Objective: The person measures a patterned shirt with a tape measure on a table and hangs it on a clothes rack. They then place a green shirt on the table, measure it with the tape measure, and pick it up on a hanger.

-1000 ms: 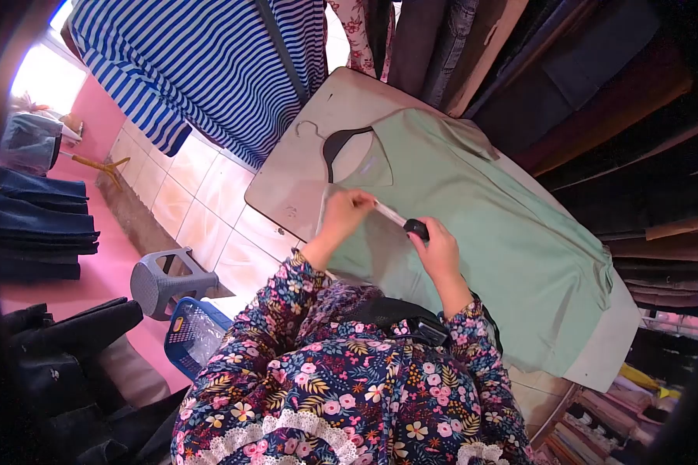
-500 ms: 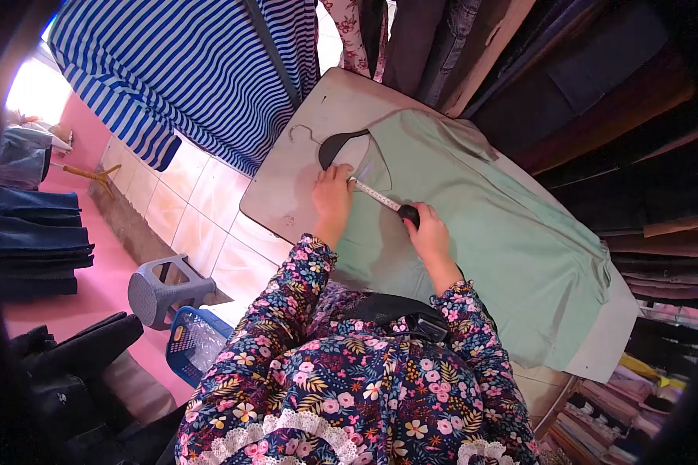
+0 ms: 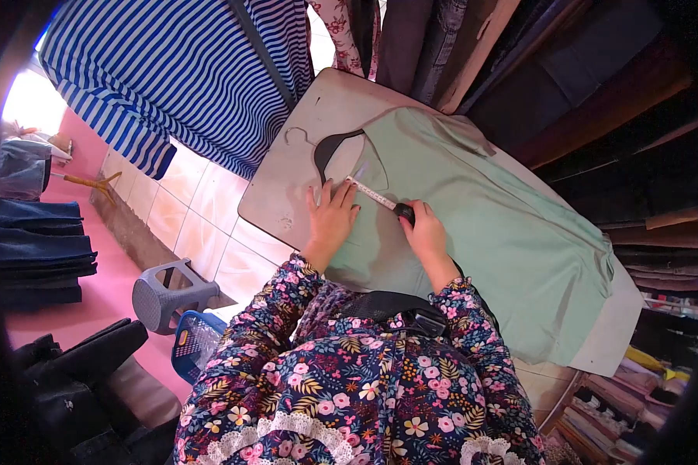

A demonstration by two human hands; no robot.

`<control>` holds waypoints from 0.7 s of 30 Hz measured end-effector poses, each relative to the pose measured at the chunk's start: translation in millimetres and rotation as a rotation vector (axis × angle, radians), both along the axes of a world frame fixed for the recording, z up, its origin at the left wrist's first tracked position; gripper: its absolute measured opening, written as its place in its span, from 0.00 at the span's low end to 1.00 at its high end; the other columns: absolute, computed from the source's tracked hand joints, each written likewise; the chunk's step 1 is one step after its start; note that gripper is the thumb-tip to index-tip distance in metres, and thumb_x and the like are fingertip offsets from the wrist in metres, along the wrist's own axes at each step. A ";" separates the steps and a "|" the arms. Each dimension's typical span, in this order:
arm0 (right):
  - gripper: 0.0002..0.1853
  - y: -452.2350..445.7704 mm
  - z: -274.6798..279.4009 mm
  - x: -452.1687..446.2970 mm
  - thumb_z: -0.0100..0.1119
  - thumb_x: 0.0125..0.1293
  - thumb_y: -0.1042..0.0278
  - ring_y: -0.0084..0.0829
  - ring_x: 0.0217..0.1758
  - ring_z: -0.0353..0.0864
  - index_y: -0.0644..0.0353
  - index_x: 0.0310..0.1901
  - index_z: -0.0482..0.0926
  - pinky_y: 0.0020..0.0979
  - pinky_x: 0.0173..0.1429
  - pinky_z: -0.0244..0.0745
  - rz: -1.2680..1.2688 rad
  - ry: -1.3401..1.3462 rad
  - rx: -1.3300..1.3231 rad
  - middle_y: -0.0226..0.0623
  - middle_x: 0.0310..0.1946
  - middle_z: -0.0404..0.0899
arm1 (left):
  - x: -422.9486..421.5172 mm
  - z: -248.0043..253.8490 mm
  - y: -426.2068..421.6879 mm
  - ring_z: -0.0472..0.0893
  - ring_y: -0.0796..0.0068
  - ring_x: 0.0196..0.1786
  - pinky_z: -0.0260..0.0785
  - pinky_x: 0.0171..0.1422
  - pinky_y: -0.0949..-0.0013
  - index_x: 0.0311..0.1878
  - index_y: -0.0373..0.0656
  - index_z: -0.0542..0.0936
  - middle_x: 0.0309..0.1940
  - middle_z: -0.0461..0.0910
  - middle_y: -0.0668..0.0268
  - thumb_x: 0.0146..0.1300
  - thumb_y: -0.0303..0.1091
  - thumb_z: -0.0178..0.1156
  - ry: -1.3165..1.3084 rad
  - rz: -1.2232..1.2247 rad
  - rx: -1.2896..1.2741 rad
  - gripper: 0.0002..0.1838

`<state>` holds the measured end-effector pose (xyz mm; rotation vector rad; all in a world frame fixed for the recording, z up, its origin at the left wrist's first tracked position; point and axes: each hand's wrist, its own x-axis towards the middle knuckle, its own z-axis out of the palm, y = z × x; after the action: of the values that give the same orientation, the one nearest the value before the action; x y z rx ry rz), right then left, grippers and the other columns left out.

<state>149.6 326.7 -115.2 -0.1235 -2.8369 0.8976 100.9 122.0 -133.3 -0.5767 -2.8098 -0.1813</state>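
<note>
A pale green long garment [image 3: 504, 248] lies spread on a light tabletop [image 3: 275, 198], with a black hanger [image 3: 323, 155] in its neckline and the hook pointing to the upper left. My right hand [image 3: 427, 239] grips the black case of a tape measure [image 3: 404, 211] over the cloth. From the case, a white blade with markings runs up and left towards the neckline. My left hand [image 3: 331, 223] rests with fingers spread at the garment's shoulder edge, its fingertips close to the blade's free end. Whether they touch the blade, I cannot tell.
A blue-and-white striped garment [image 3: 171, 70] hangs at the upper left. Dark trousers [image 3: 589, 85] hang along the right. On the left are a grey stool [image 3: 163, 298], a blue basket [image 3: 190, 345] and folded jeans [image 3: 39, 240]. Stacked clothes [image 3: 605, 411] sit lower right.
My left hand has spread its fingers and slid slightly down from the blade's end. My right hand stays on the tape measure, with the blade still extended. The view has shifted slightly.
</note>
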 end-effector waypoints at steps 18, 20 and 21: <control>0.14 17.7 15.3 10.8 0.65 0.52 0.69 0.48 0.39 0.79 0.56 0.41 0.75 0.44 0.41 0.76 -0.060 -0.039 -0.038 0.41 0.38 0.78 | -1.1 -1.9 -1.1 0.61 0.64 0.67 0.35 0.69 0.30 0.62 0.51 0.71 0.62 0.68 0.73 0.61 0.51 0.55 0.022 -0.016 -0.073 0.28; 0.14 23.0 18.1 16.1 0.66 0.52 0.70 0.48 0.39 0.79 0.56 0.41 0.75 0.44 0.42 0.76 -0.109 -0.081 -0.047 0.41 0.37 0.78 | -1.5 1.5 0.7 0.60 0.65 0.67 0.35 0.68 0.30 0.61 0.50 0.71 0.62 0.67 0.71 0.61 0.51 0.55 0.010 -0.011 -0.077 0.27; 0.14 25.4 17.7 19.0 0.66 0.52 0.70 0.48 0.39 0.79 0.56 0.41 0.75 0.44 0.42 0.76 -0.112 -0.080 -0.047 0.41 0.37 0.78 | -1.6 2.2 1.3 0.59 0.65 0.68 0.35 0.68 0.30 0.60 0.49 0.72 0.62 0.67 0.70 0.61 0.51 0.55 0.000 -0.005 -0.084 0.27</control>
<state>168.6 352.2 -97.5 -0.3275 -2.8491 0.9560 99.3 123.2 -131.2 -0.6026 -2.8268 -0.0647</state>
